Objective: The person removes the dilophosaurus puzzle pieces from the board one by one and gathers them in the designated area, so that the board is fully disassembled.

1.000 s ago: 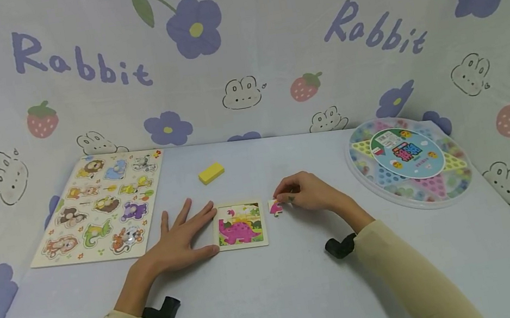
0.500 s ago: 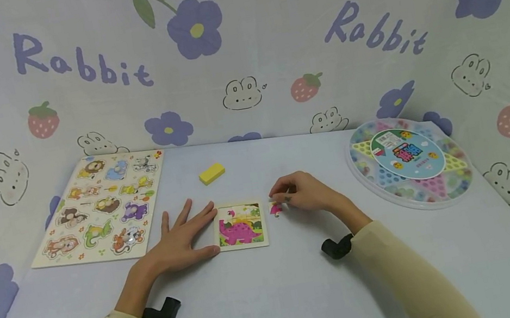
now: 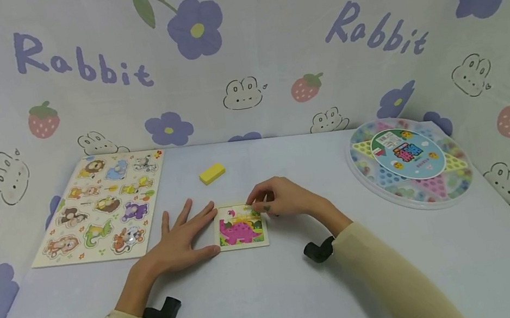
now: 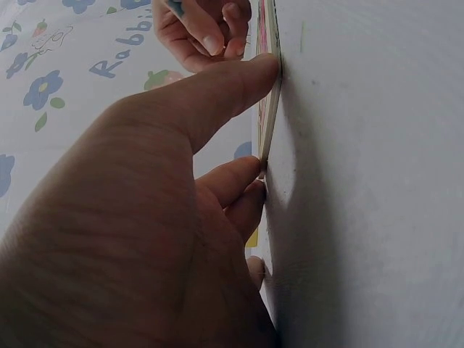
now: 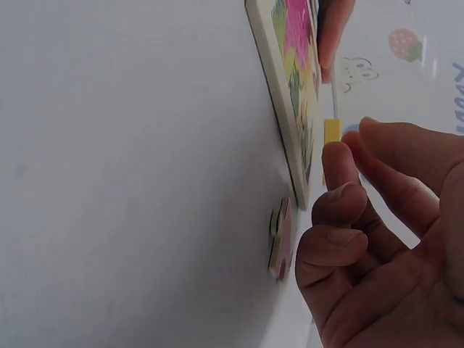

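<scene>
A small square jigsaw puzzle (image 3: 241, 232) in a pale frame lies mid-table, showing a pink dinosaur. My left hand (image 3: 179, 244) lies with spread fingers along its left side, the thumb at the lower corner and the index fingertip at the upper one. Over the puzzle's upper right corner, my right hand (image 3: 282, 196) has curled fingers with the tips close to the picture; I cannot tell whether they pinch anything. In the right wrist view a loose puzzle piece (image 5: 280, 243) rests on the table beside the frame; the right hand hides it in the head view.
A yellow block (image 3: 212, 173) sits behind the puzzle. To the left is a wooden animal board (image 3: 79, 207); a round star-patterned game box (image 3: 363, 187) stands at the right. A printed cloth (image 3: 257, 43) hangs along the back.
My right hand has left the loose piece right of the puzzle and moved left over the frame's upper right corner. The left hand and the puzzle have stayed in place.
</scene>
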A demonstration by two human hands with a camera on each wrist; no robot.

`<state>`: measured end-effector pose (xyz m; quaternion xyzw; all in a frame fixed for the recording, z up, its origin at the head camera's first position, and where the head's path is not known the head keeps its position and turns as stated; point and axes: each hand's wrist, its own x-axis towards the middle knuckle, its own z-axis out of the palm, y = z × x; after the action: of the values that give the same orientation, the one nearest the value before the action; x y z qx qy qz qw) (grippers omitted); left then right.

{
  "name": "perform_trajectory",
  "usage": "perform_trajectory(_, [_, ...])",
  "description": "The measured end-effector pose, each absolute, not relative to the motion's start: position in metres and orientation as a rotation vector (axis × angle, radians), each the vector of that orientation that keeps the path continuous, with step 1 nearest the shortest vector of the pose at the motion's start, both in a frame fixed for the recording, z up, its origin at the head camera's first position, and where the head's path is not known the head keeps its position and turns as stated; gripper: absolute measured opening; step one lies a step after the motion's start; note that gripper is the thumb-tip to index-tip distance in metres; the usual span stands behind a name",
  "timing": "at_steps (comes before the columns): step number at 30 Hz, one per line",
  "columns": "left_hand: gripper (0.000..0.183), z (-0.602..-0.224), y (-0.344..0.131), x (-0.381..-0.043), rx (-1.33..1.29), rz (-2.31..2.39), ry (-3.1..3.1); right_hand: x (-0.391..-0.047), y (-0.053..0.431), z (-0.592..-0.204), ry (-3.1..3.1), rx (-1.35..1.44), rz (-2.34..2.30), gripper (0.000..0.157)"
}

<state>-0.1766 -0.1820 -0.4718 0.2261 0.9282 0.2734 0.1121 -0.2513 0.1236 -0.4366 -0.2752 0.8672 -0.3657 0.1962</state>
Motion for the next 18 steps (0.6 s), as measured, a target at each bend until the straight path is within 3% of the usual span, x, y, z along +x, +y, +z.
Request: perform_trajectory(18, [0.086,-0.471,-0.183,-0.177,0.67,0.815,2.715,-0.255,0.085,-0.435,2.434,-0.876,-0.796,0.026])
